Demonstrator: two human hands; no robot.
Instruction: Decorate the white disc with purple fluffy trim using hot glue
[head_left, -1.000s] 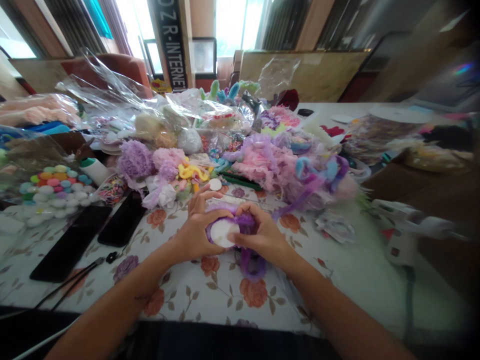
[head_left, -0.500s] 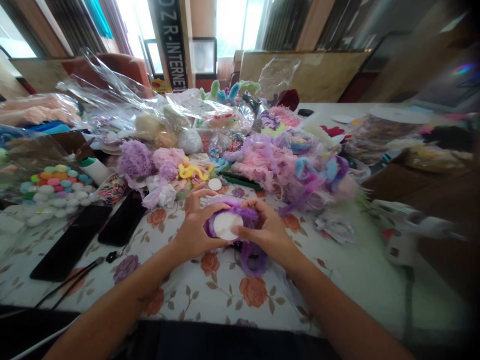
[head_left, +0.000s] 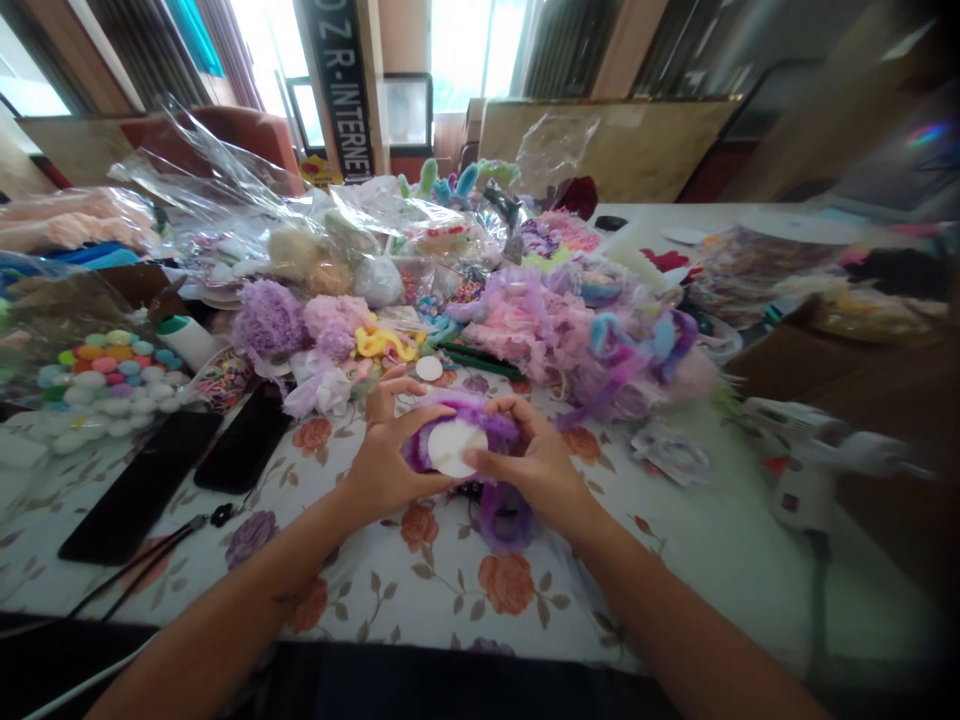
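With the white disc [head_left: 454, 447] taken as the clock's centre, a clear bag [head_left: 45, 290] was seen between nine and ten o'clock, and inside it coloured and white pompoms [head_left: 112, 375] were gathered. Just beside it, a small packet [head_left: 223, 380] was filled with many-coloured bits. At ten o'clock, peach cloth [head_left: 75, 222] was covered by clear plastic. Between two and three o'clock stood a brown cardboard box [head_left: 840, 370]; its inside could not be seen.

The disc was held above the flowered tablecloth [head_left: 360, 585]. By the left hand [head_left: 375, 455] its purple-edged side was clamped between thumb and forefinger, while the other fingers were raised. By the right hand [head_left: 544, 465] the thumb was pressed on the disc, and a purple fuzzy strip [head_left: 506, 530] was pinched by its fingers; a loop was left hanging at five o'clock.

The disc's edge was partly hidden by the fingers. A smaller white disc [head_left: 429, 369] was placed near twelve, two black phones [head_left: 142, 490] near nine, and a glue gun [head_left: 802, 460] at three.
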